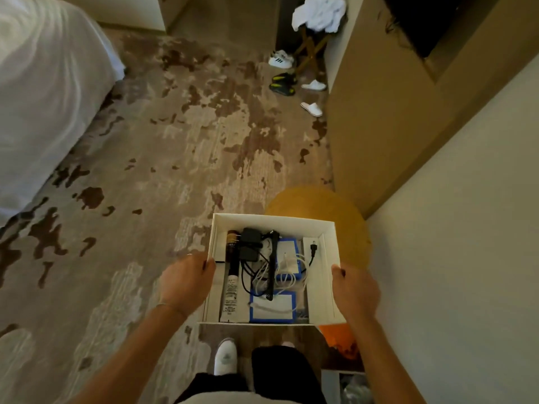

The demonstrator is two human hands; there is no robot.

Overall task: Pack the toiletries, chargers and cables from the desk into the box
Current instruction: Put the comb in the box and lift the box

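I hold a white open box [271, 221] in the air above the carpet, in front of my body. My left hand [185, 279] grips its left wall and my right hand [354, 290] grips its right wall. Inside lie a brown-and-white tube [232, 282] along the left, a black charger [250, 243] with black cables, a black brush-like handle [271, 269], white cables [262, 279], a white plug adapter [287, 262] and two blue-edged packs [271, 309].
A white bed [43, 97] fills the left. A beige desk or cabinet [379, 126] runs along the right, with a round yellow stool [318, 202] under the box. Shoes and slippers [291, 83] lie far ahead. My feet [226, 357] stand below.
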